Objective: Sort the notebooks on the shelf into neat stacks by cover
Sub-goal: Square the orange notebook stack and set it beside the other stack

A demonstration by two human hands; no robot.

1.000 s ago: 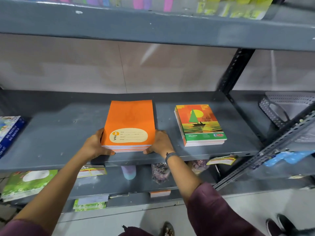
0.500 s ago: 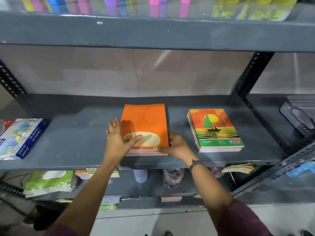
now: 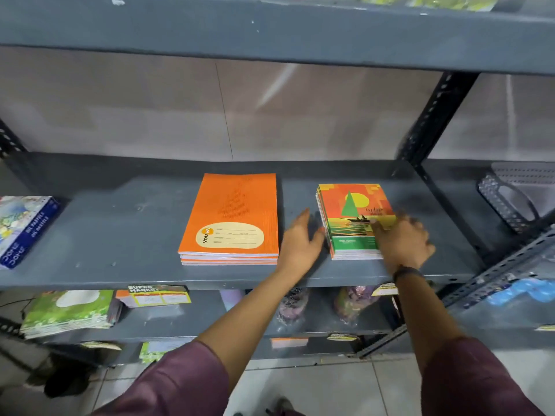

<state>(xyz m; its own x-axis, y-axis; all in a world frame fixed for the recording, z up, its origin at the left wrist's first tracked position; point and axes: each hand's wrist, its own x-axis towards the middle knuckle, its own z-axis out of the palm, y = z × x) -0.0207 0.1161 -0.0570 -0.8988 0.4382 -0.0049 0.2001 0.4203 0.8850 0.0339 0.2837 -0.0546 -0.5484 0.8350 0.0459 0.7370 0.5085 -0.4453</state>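
Hands have left the squared orange stack; right of it, left hand spread open and right hand flat, unclenched, now bracket the sailboat stack, probably next for straightening.

A grey metal shelf carries everything here, its surface scuffed and spotted. Just left of the left hand lies a squared stack of orange notebooks, flat, its label oval toward the front edge. Between the left hand and the right hand lies a stack of sailboat-cover notebooks, slightly fanned along its left side; the left hand sits at its left edge and the right hand rests over its near right corner. Far to the left of both hands, a blue pastel box lies at the shelf's end.
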